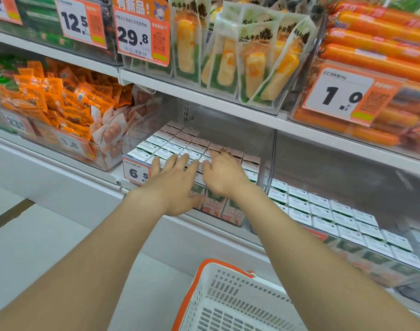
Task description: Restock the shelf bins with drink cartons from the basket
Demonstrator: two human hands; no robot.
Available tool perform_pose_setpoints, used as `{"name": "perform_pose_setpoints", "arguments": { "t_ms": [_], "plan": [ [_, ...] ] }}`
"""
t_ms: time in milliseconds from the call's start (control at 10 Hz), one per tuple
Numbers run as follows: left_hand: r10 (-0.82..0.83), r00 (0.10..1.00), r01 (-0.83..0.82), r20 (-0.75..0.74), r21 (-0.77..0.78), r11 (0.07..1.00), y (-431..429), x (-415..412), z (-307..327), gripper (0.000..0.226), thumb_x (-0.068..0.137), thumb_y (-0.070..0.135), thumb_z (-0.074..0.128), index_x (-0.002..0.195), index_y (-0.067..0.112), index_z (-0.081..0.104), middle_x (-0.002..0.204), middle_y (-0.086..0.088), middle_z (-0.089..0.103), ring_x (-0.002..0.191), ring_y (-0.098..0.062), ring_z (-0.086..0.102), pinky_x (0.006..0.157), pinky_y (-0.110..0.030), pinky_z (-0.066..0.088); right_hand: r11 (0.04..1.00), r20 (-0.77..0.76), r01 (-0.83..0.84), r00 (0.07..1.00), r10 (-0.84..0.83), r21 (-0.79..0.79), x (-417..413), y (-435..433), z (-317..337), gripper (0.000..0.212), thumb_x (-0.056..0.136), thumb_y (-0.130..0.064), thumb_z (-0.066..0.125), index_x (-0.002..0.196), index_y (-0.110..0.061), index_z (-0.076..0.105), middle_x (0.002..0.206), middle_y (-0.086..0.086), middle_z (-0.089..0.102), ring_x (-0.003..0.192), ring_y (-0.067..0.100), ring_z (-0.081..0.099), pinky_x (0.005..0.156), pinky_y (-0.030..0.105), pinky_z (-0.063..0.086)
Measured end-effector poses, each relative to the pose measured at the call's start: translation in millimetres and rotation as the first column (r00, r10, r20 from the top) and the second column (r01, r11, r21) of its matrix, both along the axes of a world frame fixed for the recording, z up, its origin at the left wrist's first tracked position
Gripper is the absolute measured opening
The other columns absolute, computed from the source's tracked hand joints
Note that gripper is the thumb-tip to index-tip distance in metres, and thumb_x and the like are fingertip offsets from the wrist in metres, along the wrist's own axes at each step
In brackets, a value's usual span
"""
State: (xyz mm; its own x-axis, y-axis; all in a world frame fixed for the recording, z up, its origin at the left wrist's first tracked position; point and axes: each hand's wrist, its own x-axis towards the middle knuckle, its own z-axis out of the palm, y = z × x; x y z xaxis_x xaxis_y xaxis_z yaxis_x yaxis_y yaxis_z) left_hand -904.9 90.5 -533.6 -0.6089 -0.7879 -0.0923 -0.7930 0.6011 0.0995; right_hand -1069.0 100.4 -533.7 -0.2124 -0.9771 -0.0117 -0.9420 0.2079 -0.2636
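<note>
clear plastic bin (272,158): it sits under the upper shelf (228,105), packed with rows of drink cartons (180,144), white tops up; the task's stock is here.
left hand (173,185): your fingers (180,161) are straight and spread, flat on the front carton tops, thumb down over the bin's front; nothing is gripped.
right hand (224,177): just beside it, fingers (213,156) apart and slightly bent, tips on tops further back.
why flat: likely you are pressing the rows level and snug.
basket (187,295): white with an orange rim, below your arms; the part in view holds no carton.
bin tag (136,173): reads "6.5"; its small print is blurred.
other tags: a 29.8 tag (139,37), a 12.5 tag (77,22) and a 1.0 tag (342,96) hang on bins higher up.
carton print: too small to read.
</note>
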Motion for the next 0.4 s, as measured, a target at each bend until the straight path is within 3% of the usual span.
{"name": "perform_pose_setpoints", "arguments": {
  "t_ms": [100,200,300,400],
  "plan": [
    [-0.043,0.998,0.042,-0.035,-0.05,0.998,3,1,3,0.08,0.1,0.049,0.057,0.163,0.021,0.017,0.171,-0.007,0.013,0.159,-0.031,0.007,0.126,-0.062,0.007,1.0,-0.032,0.01,0.999,-0.009,0.005,12,23,-6,0.059,0.108,-0.041,0.027,0.151,-0.003,0.041,0.159,0.028,0.033,0.151,0.044,0.025,0.125,0.054,0.02],
    [-0.099,0.993,0.093,-0.068,-0.09,0.992,10,-3,8,0.055,0.099,0.036,0.06,0.149,0.022,0.041,0.155,-0.002,0.04,0.149,-0.029,0.03,0.122,-0.057,0.022,0.994,-0.065,-0.083,0.995,0.078,-0.076,14,46,-3,0.045,0.108,-0.029,0.033,0.135,0.0,0.054,0.144,0.027,0.05,0.139,0.044,0.041,0.115,0.05,0.034],
    [-0.132,0.98,0.111,-0.149,-0.138,0.984,17,-9,16,0.029,0.095,0.024,0.06,0.123,0.025,0.06,0.125,0.0,0.06,0.126,-0.027,0.052,0.108,-0.05,0.039,0.984,0.023,-0.121,0.992,0.125,-0.128,12,73,16,0.024,0.1,-0.014,0.044,0.105,-0.003,0.064,0.11,0.02,0.066,0.107,0.038,0.058,0.088,0.043,0.047],
    [-0.115,0.946,0.094,-0.304,-0.081,0.992,36,-26,28,0.013,0.086,0.02,0.054,0.091,0.027,0.064,0.093,0.001,0.067,0.09,-0.03,0.06,0.074,-0.039,0.048,0.956,0.108,-0.045,0.991,0.08,-0.291,0,102,30,0.029,0.089,-0.019,0.042,0.102,-0.013,0.068,0.095,0.011,0.071,0.093,0.034,0.064,0.075,0.04,0.053]
  ]
}}
